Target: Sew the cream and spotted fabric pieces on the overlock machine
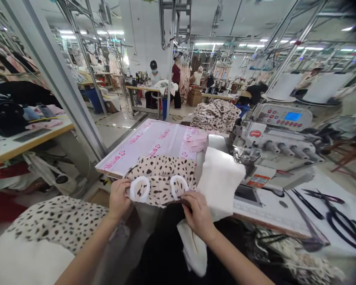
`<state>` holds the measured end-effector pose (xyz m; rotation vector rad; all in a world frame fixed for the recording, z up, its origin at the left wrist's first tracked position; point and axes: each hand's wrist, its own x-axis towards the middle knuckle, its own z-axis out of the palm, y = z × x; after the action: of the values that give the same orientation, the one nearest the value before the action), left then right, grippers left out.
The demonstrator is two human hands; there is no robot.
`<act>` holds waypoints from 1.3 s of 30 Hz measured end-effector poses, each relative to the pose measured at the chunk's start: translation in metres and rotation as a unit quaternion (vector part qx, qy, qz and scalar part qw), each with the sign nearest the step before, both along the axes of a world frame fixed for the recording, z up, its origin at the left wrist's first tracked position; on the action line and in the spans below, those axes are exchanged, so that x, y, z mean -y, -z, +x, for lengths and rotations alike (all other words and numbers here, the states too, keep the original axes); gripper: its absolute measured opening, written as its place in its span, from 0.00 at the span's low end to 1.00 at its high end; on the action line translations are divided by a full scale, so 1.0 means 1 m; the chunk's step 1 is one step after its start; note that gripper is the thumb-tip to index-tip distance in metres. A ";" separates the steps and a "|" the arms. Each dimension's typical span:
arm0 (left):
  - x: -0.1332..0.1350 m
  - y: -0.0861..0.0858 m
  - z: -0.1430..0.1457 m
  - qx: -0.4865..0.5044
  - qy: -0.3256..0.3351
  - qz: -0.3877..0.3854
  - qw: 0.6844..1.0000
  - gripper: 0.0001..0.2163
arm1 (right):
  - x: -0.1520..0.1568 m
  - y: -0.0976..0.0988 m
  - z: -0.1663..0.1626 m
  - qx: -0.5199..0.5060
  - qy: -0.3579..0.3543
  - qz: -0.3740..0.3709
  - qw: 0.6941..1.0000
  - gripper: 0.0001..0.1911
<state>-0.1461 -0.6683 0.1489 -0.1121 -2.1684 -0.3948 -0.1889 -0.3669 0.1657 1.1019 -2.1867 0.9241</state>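
Observation:
A spotted cream fabric piece (160,166) with two white fuzzy rings on it hangs over the front edge of the table. My left hand (119,199) pinches its left edge beside the left white ring (140,189). At the lower right edge, just under the right white ring (178,186), my right hand (199,215) has its fingers closed on the cloth. Plain white fabric (221,180) lies to the right, beside the sewing machine (273,150). A strip of white cloth (194,251) dangles below my right hand.
More spotted fabric (62,217) lies at the lower left. A heap of spotted pieces (216,113) stands behind the table, which has a pink-printed cover (145,138). Black scissors (335,215) lie at the right. A metal post (56,75) rises at left; people work farther back.

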 end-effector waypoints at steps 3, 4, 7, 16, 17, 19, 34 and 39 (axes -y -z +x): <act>-0.001 -0.004 -0.001 -0.003 -0.003 0.013 1.000 0.03 | 0.004 -0.001 -0.001 0.005 0.020 -0.008 1.000 0.17; -0.002 -0.005 -0.002 -0.004 -0.006 0.017 1.000 0.03 | 0.006 0.000 -0.001 0.004 0.025 -0.007 1.000 0.17; -0.002 -0.006 0.000 -0.005 -0.013 0.024 1.000 0.03 | 0.012 0.001 -0.003 -0.001 0.028 0.017 0.999 0.19; -0.003 -0.015 0.006 -0.001 -0.033 0.038 0.999 0.03 | 0.026 -0.010 -0.021 0.005 0.023 0.050 0.998 0.21; -0.002 -0.019 0.006 -0.001 -0.033 0.041 0.999 0.03 | 0.026 -0.015 -0.021 0.019 0.011 0.049 0.999 0.20; 0.002 -0.030 0.004 -0.002 -0.034 0.043 0.998 0.05 | 0.022 -0.031 -0.017 0.080 -0.016 0.033 0.996 0.16; -0.102 -0.188 -0.051 0.529 0.460 0.100 0.706 0.13 | -0.044 -0.095 -0.003 0.508 -0.278 -0.125 0.806 0.31; -0.124 -0.173 -0.074 0.569 0.491 0.059 0.657 0.13 | -0.037 -0.091 0.000 0.525 -0.205 -0.119 0.818 0.18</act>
<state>-0.2204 -0.5444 0.3217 -1.3235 -3.0918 -1.5570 -0.1893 -0.3300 0.2564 1.0684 -2.4950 2.3828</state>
